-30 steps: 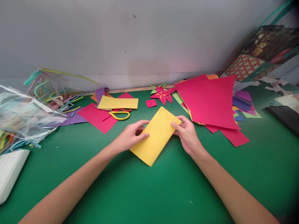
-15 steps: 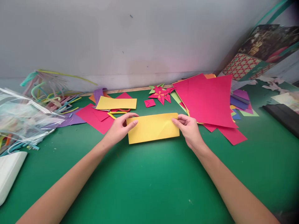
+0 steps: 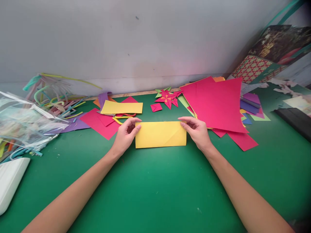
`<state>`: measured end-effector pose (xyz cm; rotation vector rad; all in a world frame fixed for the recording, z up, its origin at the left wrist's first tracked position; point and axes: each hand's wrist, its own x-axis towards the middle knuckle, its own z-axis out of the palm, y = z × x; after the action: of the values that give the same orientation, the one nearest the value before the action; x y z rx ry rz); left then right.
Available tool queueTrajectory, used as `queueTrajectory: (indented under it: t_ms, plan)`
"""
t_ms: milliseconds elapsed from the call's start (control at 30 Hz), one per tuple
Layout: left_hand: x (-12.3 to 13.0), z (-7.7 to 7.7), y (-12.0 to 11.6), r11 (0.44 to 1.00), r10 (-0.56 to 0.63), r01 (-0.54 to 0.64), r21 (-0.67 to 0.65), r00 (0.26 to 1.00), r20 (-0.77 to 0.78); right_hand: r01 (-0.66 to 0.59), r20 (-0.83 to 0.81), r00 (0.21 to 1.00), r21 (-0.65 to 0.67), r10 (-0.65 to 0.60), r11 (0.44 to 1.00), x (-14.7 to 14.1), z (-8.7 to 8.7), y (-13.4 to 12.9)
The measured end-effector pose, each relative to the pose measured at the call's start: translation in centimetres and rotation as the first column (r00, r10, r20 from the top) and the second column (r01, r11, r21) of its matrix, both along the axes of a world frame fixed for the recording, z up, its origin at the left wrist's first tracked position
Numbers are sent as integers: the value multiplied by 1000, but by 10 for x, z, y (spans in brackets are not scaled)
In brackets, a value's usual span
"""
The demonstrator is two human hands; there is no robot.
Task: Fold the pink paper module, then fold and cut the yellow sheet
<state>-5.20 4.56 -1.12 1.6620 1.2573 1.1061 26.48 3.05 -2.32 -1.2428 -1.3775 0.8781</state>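
Observation:
A rectangular yellow sheet of paper (image 3: 160, 136) is held by its two short ends over the green table (image 3: 145, 194). My left hand (image 3: 126, 134) pinches its left end, thumb on the near face and fingers behind the top edge. At the other end, my right hand (image 3: 196, 131) grips the upper right corner with thumb in front and index finger stretched along the top. A faint diagonal crease marks the paper's lower right part. Just beyond it lie a small folded red paper square (image 3: 156, 107) and red and green folded paper stars (image 3: 167, 97).
Behind my left hand, yellow-handled scissors (image 3: 118, 120) lie partly under another yellow strip (image 3: 122, 107) and red paper (image 3: 99, 124). Large red sheets (image 3: 216, 103) are stacked at right. Pipe cleaners (image 3: 58, 100) and a clear plastic bag (image 3: 26, 113) crowd the left; a patterned bag (image 3: 255, 69) stands far right.
The yellow paper has levelled out, its right end coming down slightly. My right fingers now reach over the top edge, and both hands keep hold of it.

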Motion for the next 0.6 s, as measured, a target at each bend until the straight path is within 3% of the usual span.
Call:
queueTrajectory:
  t_ms: [600]
  plan:
    - [-1,-6,-2,998,65,-65,18,998,5,-18,55,998,1,18,1000,-1,0,1]
